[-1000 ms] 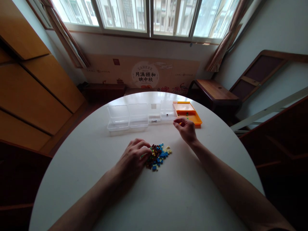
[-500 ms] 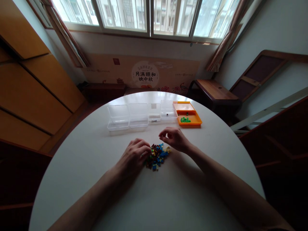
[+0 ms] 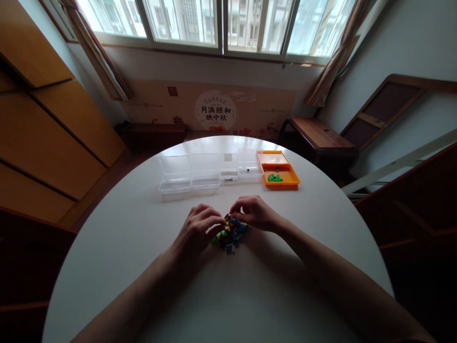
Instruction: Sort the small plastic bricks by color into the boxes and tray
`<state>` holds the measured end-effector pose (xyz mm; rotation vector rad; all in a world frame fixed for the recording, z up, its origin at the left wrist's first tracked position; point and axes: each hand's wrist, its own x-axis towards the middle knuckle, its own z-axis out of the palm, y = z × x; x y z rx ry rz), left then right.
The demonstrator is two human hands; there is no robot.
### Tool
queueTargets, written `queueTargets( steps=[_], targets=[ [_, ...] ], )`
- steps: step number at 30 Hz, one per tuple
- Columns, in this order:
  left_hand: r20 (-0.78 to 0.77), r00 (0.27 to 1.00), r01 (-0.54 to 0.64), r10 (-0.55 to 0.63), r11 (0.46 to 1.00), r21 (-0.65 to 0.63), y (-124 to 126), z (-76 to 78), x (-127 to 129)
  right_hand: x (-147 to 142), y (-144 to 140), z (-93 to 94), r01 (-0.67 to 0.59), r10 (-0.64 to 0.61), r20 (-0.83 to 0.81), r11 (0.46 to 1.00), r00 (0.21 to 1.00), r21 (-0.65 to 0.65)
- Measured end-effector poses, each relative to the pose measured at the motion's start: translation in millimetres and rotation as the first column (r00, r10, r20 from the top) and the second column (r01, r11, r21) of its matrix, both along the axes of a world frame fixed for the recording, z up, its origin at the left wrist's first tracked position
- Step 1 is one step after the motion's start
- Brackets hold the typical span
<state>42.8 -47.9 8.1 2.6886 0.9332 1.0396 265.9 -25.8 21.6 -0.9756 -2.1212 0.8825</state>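
Note:
A small heap of toy building bricks [image 3: 234,237], mostly blue, brown, green and yellow, lies on the white round table between my hands. My left hand [image 3: 200,225] rests at its left edge, fingers bent and the thumb apart from the forefinger, with the fingertips touching the bricks. From the upper right, my right hand [image 3: 257,212] reaches over the heap, thumb and forefinger closed at a brown brick [image 3: 227,217] on its top edge. The right hand's other fingers are curled and partly hidden. Part of the heap is covered by both hands.
Open clear plastic boxes [image 3: 206,183] stand in a row beyond the heap; one holds a small dark piece. At the row's right end, an open orange box [image 3: 291,178] contains green bricks [image 3: 274,177]. The white table [image 3: 124,228] has a curved edge.
My right hand has moved left and slightly down, onto the top of the heap. Brown bricks there have shifted. My left hand has barely moved.

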Motion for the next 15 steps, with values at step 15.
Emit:
queueTargets(
  steps=[15],
  targets=[
    [0.164, 0.986, -0.052, 0.036, 0.994, 0.096, -2, 3.5, 0, -14, -8, -2.5, -0.166, 0.085, -0.262, 0.938, 0.961, -0.305]
  ],
)
